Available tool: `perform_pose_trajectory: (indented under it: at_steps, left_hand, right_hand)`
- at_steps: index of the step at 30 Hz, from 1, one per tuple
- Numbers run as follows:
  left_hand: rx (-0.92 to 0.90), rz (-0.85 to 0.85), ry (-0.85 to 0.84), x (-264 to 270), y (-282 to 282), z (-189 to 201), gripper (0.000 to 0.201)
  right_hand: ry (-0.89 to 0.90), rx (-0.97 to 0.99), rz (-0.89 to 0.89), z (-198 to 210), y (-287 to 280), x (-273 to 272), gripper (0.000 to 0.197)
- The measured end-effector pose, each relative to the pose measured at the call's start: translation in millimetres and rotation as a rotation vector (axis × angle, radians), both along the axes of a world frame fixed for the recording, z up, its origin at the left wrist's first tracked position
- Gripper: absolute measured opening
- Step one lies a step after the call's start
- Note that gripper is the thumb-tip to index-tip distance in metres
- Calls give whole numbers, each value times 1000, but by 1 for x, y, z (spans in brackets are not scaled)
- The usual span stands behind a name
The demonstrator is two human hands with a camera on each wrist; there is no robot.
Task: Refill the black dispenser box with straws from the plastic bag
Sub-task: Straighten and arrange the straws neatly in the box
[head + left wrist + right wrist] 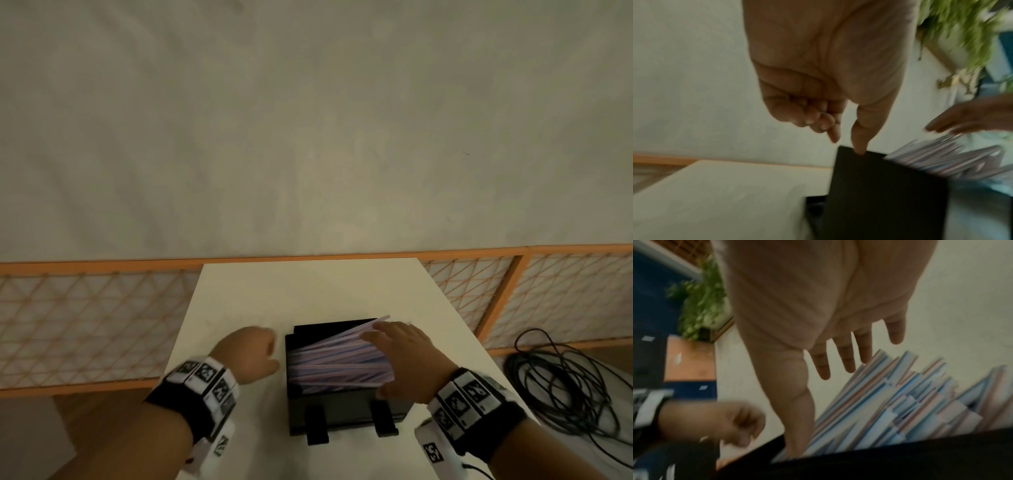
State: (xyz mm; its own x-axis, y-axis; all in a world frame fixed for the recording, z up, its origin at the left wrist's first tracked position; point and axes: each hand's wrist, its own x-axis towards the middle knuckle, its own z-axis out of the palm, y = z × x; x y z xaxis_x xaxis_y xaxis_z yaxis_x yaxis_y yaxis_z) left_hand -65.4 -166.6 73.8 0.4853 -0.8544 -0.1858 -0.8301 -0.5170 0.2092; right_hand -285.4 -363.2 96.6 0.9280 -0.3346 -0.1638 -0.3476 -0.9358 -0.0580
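Observation:
The black dispenser box (346,407) stands open-topped on the white table (274,291). Pink-and-blue striped straws (335,363) lie fanned inside it, and some poke over its far right corner. My right hand (394,353) is spread over the straws' right ends with straight fingers (846,360), and its thumb reaches down at the box's near edge. My left hand (253,353) sits just left of the box with its fingers curled and nothing in them. Its thumb (859,146) touches the top edge of the box's left wall (885,194).
An orange lattice fence (85,318) runs behind the table. A coil of black cable (561,380) lies on the floor to the right. A green plant (701,301) stands off to the side. The table's far edge is close behind the box.

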Motion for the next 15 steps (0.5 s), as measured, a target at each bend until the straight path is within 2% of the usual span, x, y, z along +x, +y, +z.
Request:
perform_pose_trajectory:
  at_steps: [2,4,11,15]
  left_hand:
    - [-89,-127,69,-17,-23,7,35]
    - [-37,-197,83,-28,-45,2,48]
    - [174,-262,-43,-45,-93,-17,62]
    - [218,-299,-83,-50,-106,-19,56]
  right_hand:
    - [99,-95,48,-4,-1,14,81]
    - [135,-136,70,-4,-7,26,76]
    - [177,-136,63,-2,-21,38,64]
    - [94,-113,66,8,-15,30,66]
